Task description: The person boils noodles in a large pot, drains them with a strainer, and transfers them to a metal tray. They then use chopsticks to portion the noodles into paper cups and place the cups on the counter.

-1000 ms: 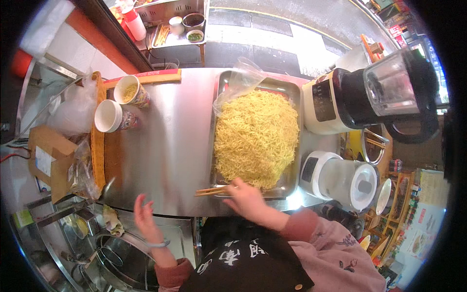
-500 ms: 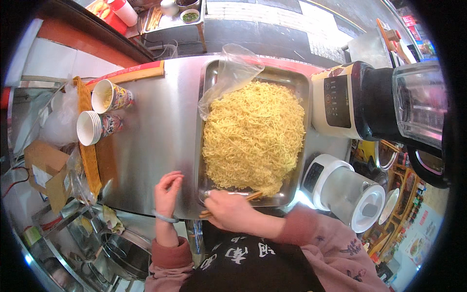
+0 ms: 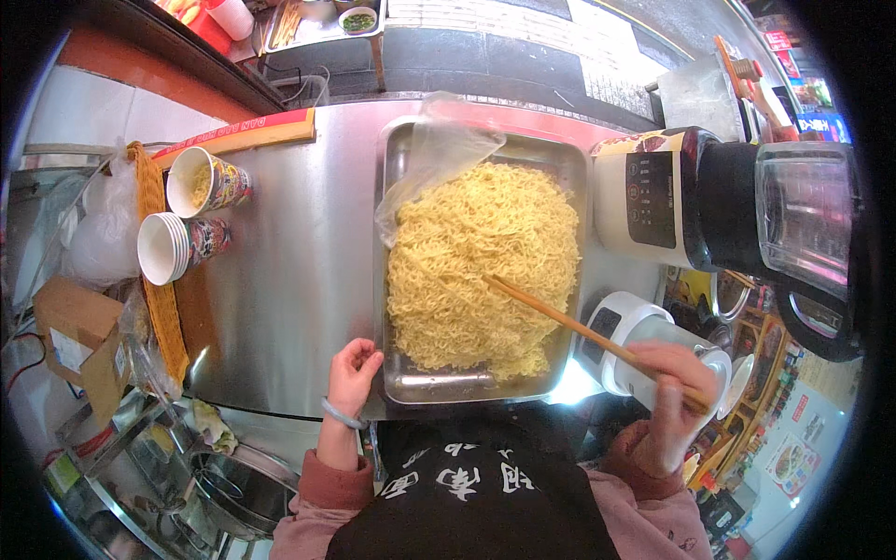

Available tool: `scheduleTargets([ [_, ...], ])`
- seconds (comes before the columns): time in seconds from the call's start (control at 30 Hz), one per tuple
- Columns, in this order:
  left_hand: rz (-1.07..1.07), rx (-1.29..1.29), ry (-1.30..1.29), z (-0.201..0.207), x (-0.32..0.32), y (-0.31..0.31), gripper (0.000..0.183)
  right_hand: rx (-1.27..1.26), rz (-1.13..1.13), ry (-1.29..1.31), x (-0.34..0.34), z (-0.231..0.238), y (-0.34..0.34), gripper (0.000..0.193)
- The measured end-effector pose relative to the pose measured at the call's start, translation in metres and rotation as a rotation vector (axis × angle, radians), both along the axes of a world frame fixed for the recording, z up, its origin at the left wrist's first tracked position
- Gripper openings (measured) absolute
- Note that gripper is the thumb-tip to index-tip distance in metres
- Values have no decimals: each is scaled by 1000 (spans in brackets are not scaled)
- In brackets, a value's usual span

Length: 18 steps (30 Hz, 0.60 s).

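A big heap of yellow curly noodles fills most of a rectangular metal tray in front of me. My right hand, off the tray's near right corner, is closed around long wooden chopsticks. Their tips lie over the middle of the noodles; whether they touch them I cannot tell. By the tray's near left corner is my left hand, its fingers curled in with nothing visible between them. A clear plastic bag drapes over the tray's far left corner and touches the noodles.
Two paper cup groups stand at the left: a cup with noodles inside and a nested stack. A blender is right of the tray. Nearer me sits a white appliance with a clear jar. A cardboard box lies far left.
My right hand has swung from the tray's near edge out to the right, and the chopsticks now reach over the noodles. My left hand has shifted right and down, its fingers more curled.
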<state>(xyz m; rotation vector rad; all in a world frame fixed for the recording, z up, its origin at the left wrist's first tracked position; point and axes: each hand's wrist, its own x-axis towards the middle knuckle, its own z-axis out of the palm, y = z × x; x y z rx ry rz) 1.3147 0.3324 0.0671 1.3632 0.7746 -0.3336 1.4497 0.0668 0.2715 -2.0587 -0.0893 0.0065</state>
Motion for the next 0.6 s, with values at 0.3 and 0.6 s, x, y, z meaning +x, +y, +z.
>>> scheduleTargets([
  [0.3,64,-22,68,2,-28,-2,10,121,273,149,15,10,12,28],
  [0.6,193,50,-4,5,-27,-3,18,187,112,330,21,-34,5,19],
])
